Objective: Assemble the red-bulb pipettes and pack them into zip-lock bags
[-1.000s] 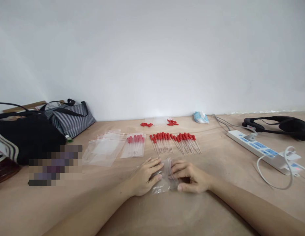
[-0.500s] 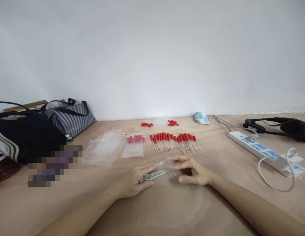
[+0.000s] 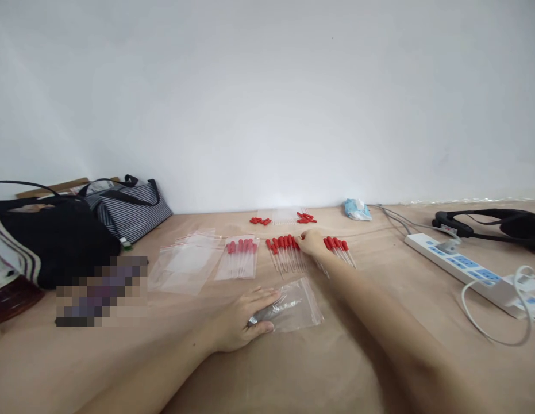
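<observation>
A clear zip bag (image 3: 299, 307) lies on the table in front of me, something dark and shiny showing through its left part. My left hand (image 3: 250, 319) holds the left end of this bag between thumb and fingers. Farther back, my right hand (image 3: 310, 242) is over a row of red-capped glass droppers (image 3: 287, 253), its fingers bent at the caps; what they grip is hidden. More droppers (image 3: 339, 246) show to the right of that hand. A bag with red-capped droppers inside (image 3: 237, 264) lies to the left, beside a stack of flat clear bags (image 3: 185, 261).
Red-tipped pieces (image 3: 306, 218) lie near the wall beside a blue-white pack (image 3: 357, 209). At right are a power strip (image 3: 465, 270) with cables and a black headset (image 3: 491, 227). Black (image 3: 64, 241) and striped (image 3: 133, 213) bags stand left, near a blurred object (image 3: 101, 293).
My right hand has let go of the clear bag and moved forward to the droppers. My left hand remains on the bag, which now lies flatter.
</observation>
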Tool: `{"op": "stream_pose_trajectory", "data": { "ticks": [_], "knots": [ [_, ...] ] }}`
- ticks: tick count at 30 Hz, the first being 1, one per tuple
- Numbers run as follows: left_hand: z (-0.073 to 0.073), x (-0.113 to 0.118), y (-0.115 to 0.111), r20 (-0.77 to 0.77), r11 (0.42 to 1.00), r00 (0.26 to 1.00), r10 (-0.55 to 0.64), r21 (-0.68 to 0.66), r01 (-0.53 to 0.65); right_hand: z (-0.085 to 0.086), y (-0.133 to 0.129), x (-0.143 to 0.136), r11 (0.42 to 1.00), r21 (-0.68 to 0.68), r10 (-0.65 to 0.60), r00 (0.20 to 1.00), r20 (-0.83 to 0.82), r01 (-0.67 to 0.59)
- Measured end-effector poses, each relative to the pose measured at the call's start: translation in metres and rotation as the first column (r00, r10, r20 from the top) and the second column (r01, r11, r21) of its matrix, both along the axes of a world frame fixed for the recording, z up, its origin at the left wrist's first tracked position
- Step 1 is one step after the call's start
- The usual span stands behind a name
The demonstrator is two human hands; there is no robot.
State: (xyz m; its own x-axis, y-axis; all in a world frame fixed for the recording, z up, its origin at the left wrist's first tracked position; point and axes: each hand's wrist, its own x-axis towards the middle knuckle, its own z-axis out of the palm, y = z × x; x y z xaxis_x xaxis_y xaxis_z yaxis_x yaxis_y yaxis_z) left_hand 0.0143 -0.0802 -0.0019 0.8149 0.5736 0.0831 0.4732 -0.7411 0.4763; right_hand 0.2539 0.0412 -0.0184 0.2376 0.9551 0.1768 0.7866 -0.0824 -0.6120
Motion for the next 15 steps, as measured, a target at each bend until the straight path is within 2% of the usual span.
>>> {"op": "stream_pose_trajectory", "data": {
  "ticks": [4,8,13,14,15],
  "knots": [
    [0.001,0.000,0.000,0.003,1.000,1.000,-0.004,0.006,0.004,-0.001,0.007,-0.002,1.000,-0.002,-0.010,0.998,-0.062,0.010],
    [0.001,0.001,-0.001,-0.033,1.000,0.999,-0.016,-0.005,0.016,0.007,0.001,0.006,1.000,0.021,-0.006,0.985,-0.174,0.010],
    [-0.001,0.001,0.000,-0.049,0.999,0.998,-0.039,0.017,0.040,0.009,-0.037,0.025,0.989,0.141,0.009,0.930,-0.368,0.046],
    [-0.002,0.001,0.001,-0.039,0.999,0.998,-0.040,0.021,0.041,0.007,-0.048,0.029,0.983,0.173,0.019,0.904,-0.426,0.061],
    [-0.003,0.001,0.001,-0.030,0.999,0.999,-0.040,0.025,0.041,0.003,-0.059,0.033,0.968,0.237,0.063,0.830,-0.554,0.085]
  ]
}}
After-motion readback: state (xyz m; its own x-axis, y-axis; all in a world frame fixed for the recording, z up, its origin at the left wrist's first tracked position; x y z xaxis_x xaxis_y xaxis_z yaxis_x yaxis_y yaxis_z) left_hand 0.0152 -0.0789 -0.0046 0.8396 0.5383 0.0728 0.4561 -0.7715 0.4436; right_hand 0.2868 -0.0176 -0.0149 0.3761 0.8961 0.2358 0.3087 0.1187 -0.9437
